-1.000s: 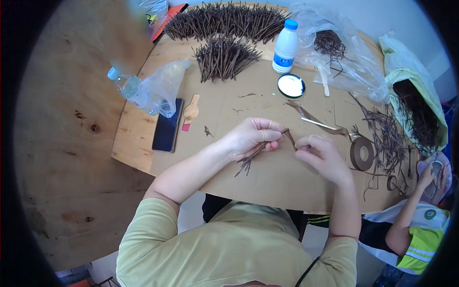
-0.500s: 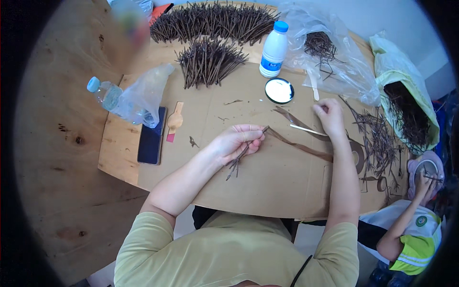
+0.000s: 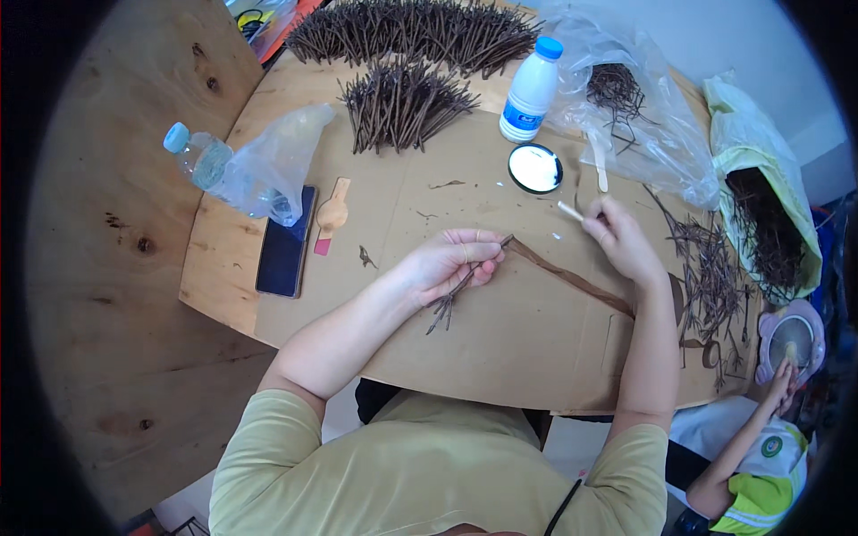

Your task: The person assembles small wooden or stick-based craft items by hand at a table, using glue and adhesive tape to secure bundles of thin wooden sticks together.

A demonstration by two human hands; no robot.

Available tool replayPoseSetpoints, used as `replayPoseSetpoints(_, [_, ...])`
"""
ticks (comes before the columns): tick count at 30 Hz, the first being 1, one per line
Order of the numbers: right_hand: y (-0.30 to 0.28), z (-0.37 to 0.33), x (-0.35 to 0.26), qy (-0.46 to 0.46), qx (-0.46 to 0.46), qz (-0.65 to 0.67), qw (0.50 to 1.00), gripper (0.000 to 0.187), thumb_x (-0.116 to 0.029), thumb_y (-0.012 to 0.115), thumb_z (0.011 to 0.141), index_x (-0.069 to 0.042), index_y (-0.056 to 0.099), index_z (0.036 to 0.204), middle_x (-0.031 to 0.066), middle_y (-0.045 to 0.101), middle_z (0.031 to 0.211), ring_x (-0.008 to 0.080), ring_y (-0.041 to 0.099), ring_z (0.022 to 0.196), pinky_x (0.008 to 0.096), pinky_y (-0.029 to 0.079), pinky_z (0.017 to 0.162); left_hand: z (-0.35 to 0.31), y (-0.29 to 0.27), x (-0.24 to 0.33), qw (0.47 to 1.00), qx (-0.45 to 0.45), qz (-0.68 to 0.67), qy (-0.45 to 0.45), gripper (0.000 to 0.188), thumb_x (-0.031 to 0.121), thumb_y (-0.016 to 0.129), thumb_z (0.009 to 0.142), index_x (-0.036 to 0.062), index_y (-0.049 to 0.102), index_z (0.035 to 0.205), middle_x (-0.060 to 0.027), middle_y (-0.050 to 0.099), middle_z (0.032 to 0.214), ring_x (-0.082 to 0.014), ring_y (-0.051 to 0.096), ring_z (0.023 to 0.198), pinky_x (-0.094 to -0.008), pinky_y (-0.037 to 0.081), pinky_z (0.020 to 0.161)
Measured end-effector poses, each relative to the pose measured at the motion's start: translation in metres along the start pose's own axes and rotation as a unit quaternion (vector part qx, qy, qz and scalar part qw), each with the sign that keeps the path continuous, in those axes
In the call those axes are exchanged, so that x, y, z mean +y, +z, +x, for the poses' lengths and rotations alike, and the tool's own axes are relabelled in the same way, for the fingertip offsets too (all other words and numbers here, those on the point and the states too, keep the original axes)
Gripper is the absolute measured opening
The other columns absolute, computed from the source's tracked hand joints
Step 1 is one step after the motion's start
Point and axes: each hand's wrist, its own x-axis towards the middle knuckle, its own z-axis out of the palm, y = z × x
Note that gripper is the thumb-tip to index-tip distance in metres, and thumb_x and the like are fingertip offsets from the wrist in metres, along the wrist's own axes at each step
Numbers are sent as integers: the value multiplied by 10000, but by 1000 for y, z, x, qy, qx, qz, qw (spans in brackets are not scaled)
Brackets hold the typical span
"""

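My left hand [image 3: 454,266] is closed on a thin brown branched twig [image 3: 444,308], its forked end hanging below the fingers. From the twig's tip a strip of brown tape [image 3: 572,282] runs right, passing beneath my right forearm. In my right hand [image 3: 626,239] is a slim white stick [image 3: 569,212], pinched with its tip pointing left. Just beyond the stick sits a round dark-rimmed lid [image 3: 535,169] with something white in it. Behind that stands a white bottle with a blue cap [image 3: 530,94].
Twig bundles [image 3: 407,107] stand at the back; loose twigs [image 3: 706,259] lie right, near a plastic bag [image 3: 661,152] and a sack [image 3: 746,152]. A phone [image 3: 284,250], wooden paddle [image 3: 332,213] and water bottle [image 3: 210,165] are left. Another person's hand [image 3: 783,384] is at lower right.
The white stick, lying on the tape before, is now lifted in my right hand. My left hand keeps the twig. The other person's hands have shifted lower.
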Motion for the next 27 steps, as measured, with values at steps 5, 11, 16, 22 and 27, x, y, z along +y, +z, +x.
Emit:
replayPoseSetpoints(5, [7,11,-11,28,-34,191,981,101,-49,490,859,-21,493,955,32,553,746,87,518,690,221,423,654,2,-4,-2,1000,-17,-5,-4,141,34,549,837,-17,561,968,-73,607,809,-89,585,644,-185,503,582])
replayPoseSetpoints(11, [31,11,-37,-62,33,89,994,181,-57,522,837,-32,552,1014,139,602,912,255,612,687,321,475,643,-6,1,-4,996,-67,48,-22,169,12,536,835,-32,559,997,-104,604,825,-121,593,651,-198,509,590])
replayPoseSetpoints(16, [17,32,-20,-77,132,-33,988,130,-54,542,810,-34,559,937,132,581,906,298,587,789,354,462,683,-2,-1,-8,997,-71,23,-27,176,8,538,832,-33,562,1001,-108,603,828,-123,594,651,-189,507,586])
replayPoseSetpoints(22, [24,40,-5,-45,85,-189,977,110,-52,549,786,-66,581,891,120,553,808,304,551,754,366,436,665,-2,-1,-2,999,-39,-17,-14,154,15,525,844,-32,557,987,-109,604,833,-115,593,650,-196,516,589])
replayPoseSetpoints(27, [27,41,-5,-38,88,-197,976,101,-56,552,786,-68,594,878,120,552,787,301,555,751,366,435,660,1,-5,-2,999,-16,-39,-2,152,29,511,858,-28,549,993,-109,605,834,-111,589,647,-195,517,590])
